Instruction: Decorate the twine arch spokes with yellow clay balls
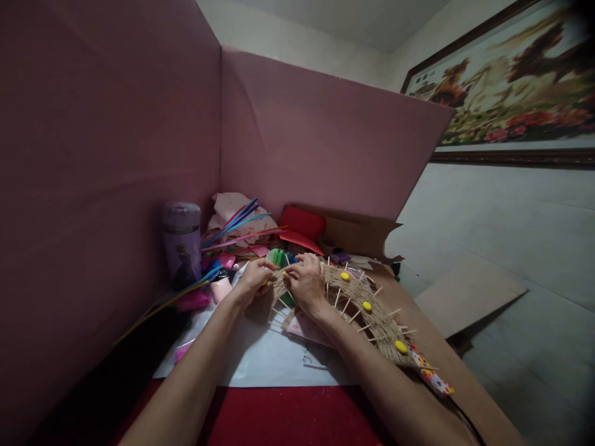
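Observation:
A curved band of woven brown twine [383,322] arches over the table, thin wooden sticks poking out along both edges. Flat yellow clay-like discs [367,306] dot its surface at intervals. My left hand [255,280] grips the band's left end, fingers bent and pressed together, with a bit of yellow by them. Over the band's upper left, my right hand [307,282] curls its fingers onto the twine. A small yellow piece [285,273] shows by its fingertips. Part of the band is hidden under this hand.
A purple lidded cup [182,244] stands at the left by the pink partition [320,136]. Colourful pipe cleaners [239,222], red sheets [302,226] and small packets lie behind my hands. White sheeting [251,362] covers part of the red surface. Cardboard [469,297] lies at right.

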The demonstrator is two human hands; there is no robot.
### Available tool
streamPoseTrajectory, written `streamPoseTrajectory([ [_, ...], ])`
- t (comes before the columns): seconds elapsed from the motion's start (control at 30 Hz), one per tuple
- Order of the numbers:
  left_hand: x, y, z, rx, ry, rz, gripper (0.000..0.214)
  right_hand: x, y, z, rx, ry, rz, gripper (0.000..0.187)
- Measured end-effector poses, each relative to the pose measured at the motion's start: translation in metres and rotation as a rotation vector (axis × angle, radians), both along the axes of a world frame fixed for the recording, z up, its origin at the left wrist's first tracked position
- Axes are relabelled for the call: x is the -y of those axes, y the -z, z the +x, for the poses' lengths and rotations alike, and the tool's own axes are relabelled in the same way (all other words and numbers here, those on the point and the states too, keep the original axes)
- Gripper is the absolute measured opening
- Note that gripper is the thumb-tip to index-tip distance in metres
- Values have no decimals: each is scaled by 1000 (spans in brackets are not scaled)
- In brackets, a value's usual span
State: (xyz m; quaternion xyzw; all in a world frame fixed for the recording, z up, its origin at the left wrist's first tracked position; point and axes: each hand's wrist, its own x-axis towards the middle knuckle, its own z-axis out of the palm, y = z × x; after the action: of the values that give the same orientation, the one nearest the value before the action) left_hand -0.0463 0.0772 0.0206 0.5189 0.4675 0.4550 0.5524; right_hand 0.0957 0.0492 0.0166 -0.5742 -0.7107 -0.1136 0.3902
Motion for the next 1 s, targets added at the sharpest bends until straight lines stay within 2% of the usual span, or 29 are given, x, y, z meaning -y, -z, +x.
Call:
streamPoseTrajectory([
  [0.7, 0, 3, -4, 60, 96, -21, 14, -4, 5, -5, 41, -65, -22, 7],
  [1.0, 2, 1, -5, 78, 105, -26, 15, -3, 7, -2, 81, -97, -55, 19],
])
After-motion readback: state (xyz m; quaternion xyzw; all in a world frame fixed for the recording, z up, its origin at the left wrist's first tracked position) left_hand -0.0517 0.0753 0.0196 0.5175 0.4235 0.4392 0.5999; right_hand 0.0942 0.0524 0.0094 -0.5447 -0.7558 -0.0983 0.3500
